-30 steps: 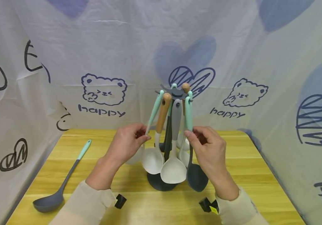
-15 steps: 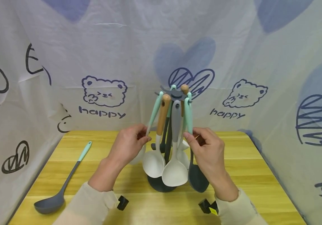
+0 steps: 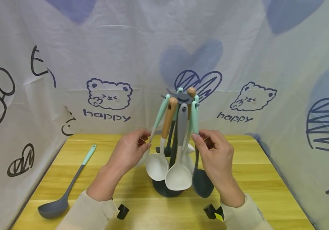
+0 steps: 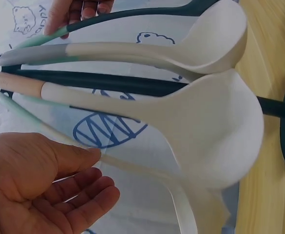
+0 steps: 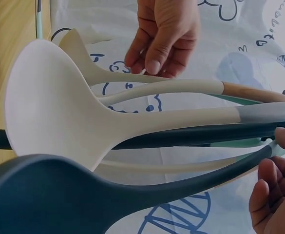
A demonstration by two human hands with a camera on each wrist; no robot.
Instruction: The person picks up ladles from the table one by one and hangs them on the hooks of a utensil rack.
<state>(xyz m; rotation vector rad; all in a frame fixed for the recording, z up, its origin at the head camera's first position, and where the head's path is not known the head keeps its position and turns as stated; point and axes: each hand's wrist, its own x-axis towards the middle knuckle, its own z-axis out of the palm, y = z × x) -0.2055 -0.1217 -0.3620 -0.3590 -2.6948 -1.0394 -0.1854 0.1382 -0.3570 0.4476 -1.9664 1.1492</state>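
Observation:
Several kitchen utensils hang on a dark rotating-style rack (image 3: pixel 184 98) with a round dark base (image 3: pixel 167 189). My left hand (image 3: pixel 131 147) pinches the pale shaft of a mint-handled white utensil (image 3: pixel 160 113), thumb in front; its head is partly hidden behind a ladle. My right hand (image 3: pixel 216 151) pinches a dark cooking spoon (image 3: pixel 203 183) low on its mint handle. Between the hands hang a white ladle (image 3: pixel 157 166) with a wooden-coloured handle and a white ladle (image 3: pixel 178 177) with a grey handle. In the right wrist view the dark spoon's head (image 5: pixel 49 195) fills the lower left.
A dark grey ladle (image 3: pixel 54 208) with a mint handle lies at the left of the wooden table (image 3: pixel 256 185). Further utensils hang at the back of the rack, partly hidden. A white printed sheet (image 3: pixel 152 64) closes off the back and sides.
Both hands keep their hold on the utensils and barely move. The whole head view shifts slightly; the hanging utensils swing very little.

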